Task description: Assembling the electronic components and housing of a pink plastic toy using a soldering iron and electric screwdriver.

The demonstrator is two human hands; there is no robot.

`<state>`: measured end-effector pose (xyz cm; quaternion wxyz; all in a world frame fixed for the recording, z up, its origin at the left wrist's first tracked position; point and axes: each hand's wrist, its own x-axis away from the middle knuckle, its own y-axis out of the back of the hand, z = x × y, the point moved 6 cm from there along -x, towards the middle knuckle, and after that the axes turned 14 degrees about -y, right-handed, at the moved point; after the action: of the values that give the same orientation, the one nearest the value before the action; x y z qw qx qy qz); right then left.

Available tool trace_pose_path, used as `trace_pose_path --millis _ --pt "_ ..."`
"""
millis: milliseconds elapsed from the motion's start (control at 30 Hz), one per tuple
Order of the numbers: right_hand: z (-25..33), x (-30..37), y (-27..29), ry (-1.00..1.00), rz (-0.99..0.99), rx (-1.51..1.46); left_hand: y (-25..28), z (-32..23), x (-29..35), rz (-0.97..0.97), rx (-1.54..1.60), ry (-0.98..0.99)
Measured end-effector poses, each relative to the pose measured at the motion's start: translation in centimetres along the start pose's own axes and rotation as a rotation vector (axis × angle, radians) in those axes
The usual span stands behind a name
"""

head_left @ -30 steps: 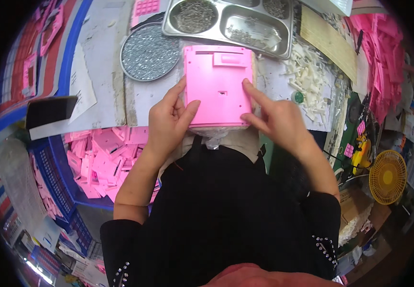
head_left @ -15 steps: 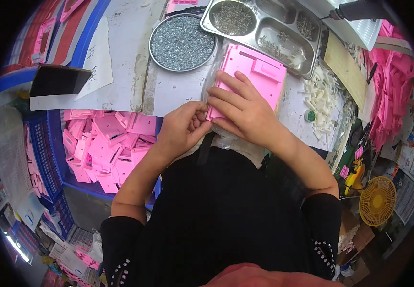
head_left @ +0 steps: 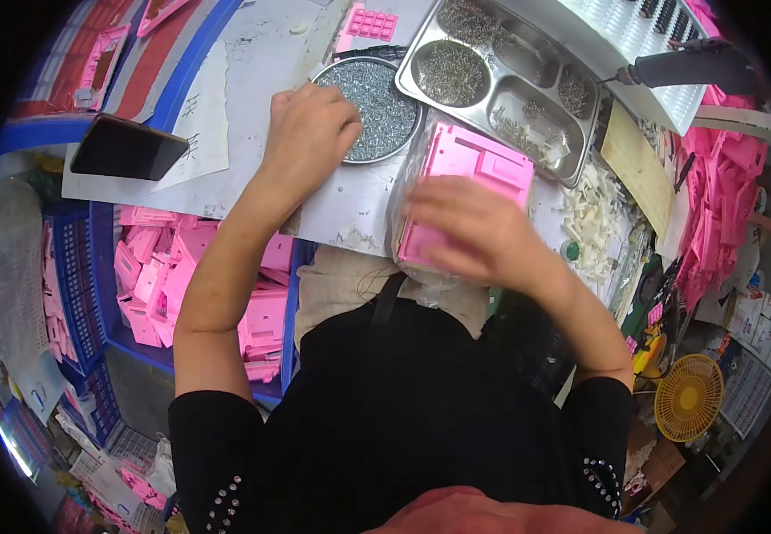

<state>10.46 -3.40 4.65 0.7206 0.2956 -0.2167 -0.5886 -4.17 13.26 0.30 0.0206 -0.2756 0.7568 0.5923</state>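
My left hand [head_left: 308,138] is over the left rim of a round metal dish [head_left: 369,160] full of small silvery screws [head_left: 381,102]. Its fingers are curled closed, and the fingertips are hidden, so whatever they hold is out of sight. A flat pink plastic casing [head_left: 457,153] with a raised rectangle lies in front of me on clear plastic wrap. Across its lower part reaches my right hand [head_left: 479,230], somewhat smeared by motion, with fingers stretched out over the pink surface; whether they touch it is unclear.
A steel compartment tray [head_left: 483,102] with small metal parts stands behind the casing. White plastic pieces [head_left: 595,214] are heaped to its right, beneath a hanging electric screwdriver [head_left: 679,69]. A blue crate [head_left: 289,311] of pink casings sits at left, below a propped phone [head_left: 127,149].
My left hand has left the casing's lower left edge and moved up and left to the dish of screws. My right hand has shifted slightly down and right over the casing.
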Motion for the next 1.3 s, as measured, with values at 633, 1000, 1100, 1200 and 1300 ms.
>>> trace_pose_path --millis 633,1000,1100,1200,1300 --pt "-6.1 -16.2 0.8 -0.022 -0.277 0.807 -1.6 -5.5 -2.7 -0.120 0.485 0.006" --pt "-8.8 1.4 9.6 -0.509 -0.442 -0.384 -2.3 -6.9 -4.9 0.120 0.311 -0.078" --pt "-9.0 4.8 8.2 -0.546 -0.435 -0.642 -1.6 -7.1 -5.0 0.126 0.284 -0.104" --pt "-8.6 6.2 6.3 -0.492 -0.353 -0.897 1.2 -10.9 -6.0 -0.173 0.445 -0.247" --pt "-7.2 6.2 4.9 -0.498 -0.242 -1.119 1.6 -13.8 -6.7 -0.217 0.701 -0.284"
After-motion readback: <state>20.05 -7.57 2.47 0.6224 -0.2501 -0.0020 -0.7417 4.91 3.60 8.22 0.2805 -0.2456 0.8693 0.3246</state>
